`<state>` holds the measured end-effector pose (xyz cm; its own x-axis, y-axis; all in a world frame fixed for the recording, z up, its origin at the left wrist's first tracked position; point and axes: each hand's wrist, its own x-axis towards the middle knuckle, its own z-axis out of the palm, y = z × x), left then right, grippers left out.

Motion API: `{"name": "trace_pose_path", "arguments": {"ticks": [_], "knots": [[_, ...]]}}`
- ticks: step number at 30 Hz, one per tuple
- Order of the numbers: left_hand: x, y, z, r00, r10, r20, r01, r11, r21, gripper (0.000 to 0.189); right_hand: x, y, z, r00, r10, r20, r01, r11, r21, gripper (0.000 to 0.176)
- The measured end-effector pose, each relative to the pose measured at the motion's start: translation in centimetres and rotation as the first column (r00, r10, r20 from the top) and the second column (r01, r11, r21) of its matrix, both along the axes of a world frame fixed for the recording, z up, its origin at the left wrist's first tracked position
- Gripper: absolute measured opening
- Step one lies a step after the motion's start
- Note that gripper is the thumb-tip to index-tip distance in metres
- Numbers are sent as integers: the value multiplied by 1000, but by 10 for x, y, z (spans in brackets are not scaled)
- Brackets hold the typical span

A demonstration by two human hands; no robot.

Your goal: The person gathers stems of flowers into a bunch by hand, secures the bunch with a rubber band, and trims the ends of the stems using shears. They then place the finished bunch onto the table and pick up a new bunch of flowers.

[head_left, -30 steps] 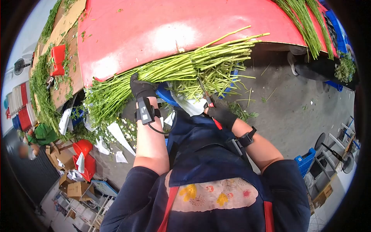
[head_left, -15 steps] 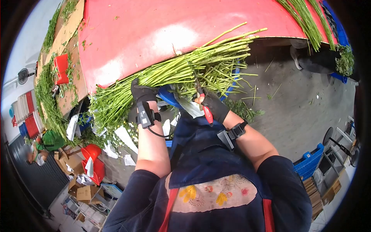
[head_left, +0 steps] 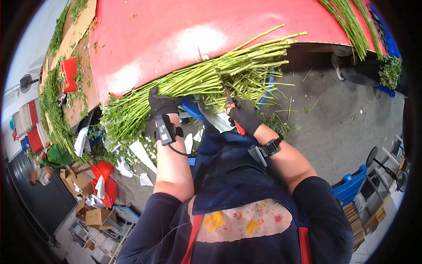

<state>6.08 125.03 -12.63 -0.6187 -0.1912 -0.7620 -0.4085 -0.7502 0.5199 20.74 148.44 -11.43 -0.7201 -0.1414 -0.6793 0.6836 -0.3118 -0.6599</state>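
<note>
A thick bundle of long green stems [head_left: 193, 81] lies along the near edge of the red table, leafy ends at the left and bare ends at the right. My left hand [head_left: 163, 104], in a dark glove, is closed around the bundle's lower side near the leafy part. In my gloved right hand [head_left: 247, 118] is a pair of red-handled pruning shears [head_left: 231, 104]. Their blades point up at the stems, partly hidden among them. Below the bundle, many cut stem pieces [head_left: 250, 86] fill a blue container [head_left: 191, 108], mostly covered from sight.
The red tabletop [head_left: 145, 39] spreads ahead. More stems [head_left: 345, 26] hang over its far right edge. Leafy greens and a red holder [head_left: 69, 75] lie on cardboard at the left. A blue crate [head_left: 350, 185] stands at the right. Another person [head_left: 41, 171] is at the far left.
My right hand has shifted slightly right and closed further around the shears, so less of the red handle shows. My left hand and the bundle stay nearly in place.
</note>
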Motion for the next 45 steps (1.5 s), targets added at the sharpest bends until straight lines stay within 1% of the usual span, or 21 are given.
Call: {"name": "trace_pose_path", "arguments": {"ticks": [2, 5, 6, 9, 12, 14, 15, 16, 18, 21, 24, 27, 30, 32, 33, 34, 37, 38, 41, 42, 45], "knots": [[0, -9, -10, 1000, -14, 7, 14, 1000, 7, 48, 5, 8, 11, 998, 60, -30, -58, 995, 81, 17], [0, -14, -12, 999, -20, 39, 20, 1000, 16, 48, 8, 17, 3, 944, 283, -171, -187, 883, 431, 28], [0, -14, -10, 998, -21, 51, 20, 1000, 20, 48, 8, 19, 13, 952, 225, -208, -127, 908, 399, 44], [4, -10, -6, 1000, 4, 15, -4, 1000, 5, 41, -5, 18, 20, 918, 209, -337, -78, 928, 364, 56], [4, -9, -10, 1000, -5, -12, 4, 998, -65, 42, -22, 16, 24, 890, 293, -349, -83, 857, 508, 61], [4, -5, -7, 999, -34, -5, 33, 986, -165, 43, -24, 15, 15, 818, 302, -489, 34, 824, 566, 57], [4, -5, -7, 999, -40, -12, 38, 988, -153, 43, -25, 14, 13, 773, 311, -553, 95, 804, 586, 56], [4, -5, -6, 999, -46, -19, 42, 989, -140, 44, -24, 17, 13, 812, 334, -479, 14, 809, 588, 54], [6, -12, -10, 998, -28, -62, 30, 999, 30, 44, -31, 23, 38, 866, 383, -321, -147, 810, 568, 50], [6, -13, -13, 996, -28, -80, 30, 999, 21, 45, -24, 22, 27, 933, 321, -166, -217, 865, 453, 46], [7, -12, -12, 998, -5, -61, 6, 1000, 7, 44, -13, 21, 31, 931, 250, -265, -121, 899, 422, 46], [9, -12, -14, 997, 8, -73, -9, 1000, -22, 44, -17, 27, 47, 929, 339, -146, -265, 887, 377, 49], [11, -6, -7, 997, 66, -40, -66, 998, -4, 44, -27, 18, 37, 913, 230, -336, -97, 924, 371, 43], [12, -2, 0, 996, 89, 15, -89, 996, -14, 44, -40, 20, 45, 918, 260, -299, -166, 937, 306, 52], [14, -2, 0, 997, 73, 2, -73, 997, 4, 45, -48, 20, 48, 919, 276, -282, -199, 942, 272, 56], [16, -3, 0, 998, 56, -12, -56, 998, 21, 47, -54, 21, 45, 888, 337, -313, -191, 889, 416, 49], [16, -3, -1, 998, 62, -7, -61, 998, 31, 48, -62, 23, 44, 887, 418, -196, -275, 820, 502, 39], [15, -4, -3, 997, 71, -11, -71, 997, 15, 46, -61, 23, 51, 873, 428, -235, -223, 777, 588, 34], [15, -7, -9, 995, 101, -17, -102, 995, -12, 44, -46, 19, 56, 933, 312, -179, -197, 860, 470, 32], [15, -7, -9, 994, 108, -15, -108, 994, -11, 44, -40, 22, 70, 939, 320, -128, -232, 862, 451, 33], [13, -8, -8, 992, 121, -29, -121, 993, 5, 43, 1, 28, 38, 876, 466, -124, -290, 715, 636, 35]]}}
